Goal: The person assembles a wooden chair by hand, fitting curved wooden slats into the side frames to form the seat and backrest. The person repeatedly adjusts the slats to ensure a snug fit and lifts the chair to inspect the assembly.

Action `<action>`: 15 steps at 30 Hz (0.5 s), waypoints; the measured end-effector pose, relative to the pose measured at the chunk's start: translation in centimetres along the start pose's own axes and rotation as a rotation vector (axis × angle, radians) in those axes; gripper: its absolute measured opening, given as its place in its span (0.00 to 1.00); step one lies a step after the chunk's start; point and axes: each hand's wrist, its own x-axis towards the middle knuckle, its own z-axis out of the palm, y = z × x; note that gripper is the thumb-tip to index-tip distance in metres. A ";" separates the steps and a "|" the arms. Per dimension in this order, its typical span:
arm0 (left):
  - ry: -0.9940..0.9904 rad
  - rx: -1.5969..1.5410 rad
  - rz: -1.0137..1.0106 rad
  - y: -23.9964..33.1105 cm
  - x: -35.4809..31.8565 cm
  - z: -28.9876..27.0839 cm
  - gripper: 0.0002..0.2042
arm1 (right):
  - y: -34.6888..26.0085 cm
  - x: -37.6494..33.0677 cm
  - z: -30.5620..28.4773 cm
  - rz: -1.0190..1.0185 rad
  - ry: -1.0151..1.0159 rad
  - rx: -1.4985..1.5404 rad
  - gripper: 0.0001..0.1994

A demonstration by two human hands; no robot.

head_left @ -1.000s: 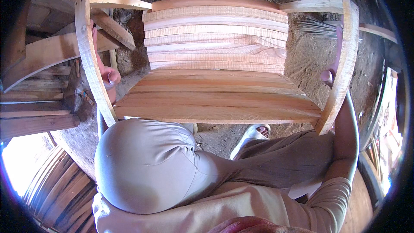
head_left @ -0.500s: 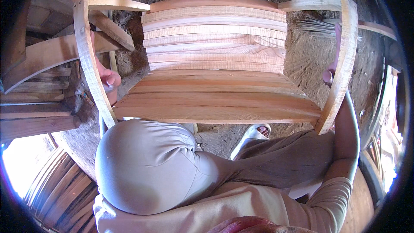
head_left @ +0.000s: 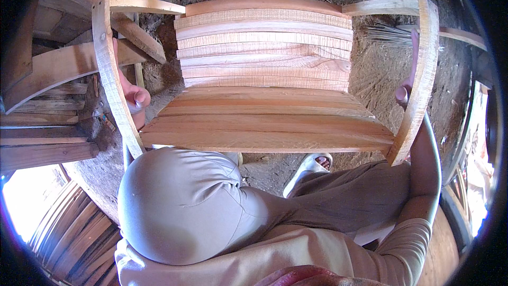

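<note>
A small, pale wooden chair (head_left: 264,122) is held in front of me, its slatted seat resting close to my raised knee. Light slats (head_left: 264,47) make up the backrest beyond the seat. My left hand (head_left: 135,97) grips the curved left armrest (head_left: 108,58), thumb on the inner side and most fingers hidden behind the wood. On the opposite side, my right hand (head_left: 406,89) is closed round the right armrest (head_left: 423,69) in the same way. Its fingers are largely covered by the wood.
Stacked planks and curved wooden parts (head_left: 58,74) lie at the left, with thin slats (head_left: 74,233) at the lower left. A bundle of thin sticks (head_left: 389,34) rests on the dirt floor (head_left: 264,175) at the right. My sandalled foot (head_left: 312,169) stands below the seat.
The chair has shifted very slightly, both hands with it. The hold on each armrest looks the same.
</note>
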 end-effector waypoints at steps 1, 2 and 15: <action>-0.001 -0.001 -0.001 0.0 0.0 0.0 0.37 | 0.0 -0.1 0.0 0.002 0.000 0.000 0.54; 0.001 -0.001 -0.004 0.0 0.0 0.0 0.36 | 0.0 -0.1 0.0 0.006 0.000 0.000 0.54; 0.014 -0.016 -0.062 0.9 -0.1 0.6 0.33 | -1.2 0.4 0.0 0.112 -0.004 0.036 0.54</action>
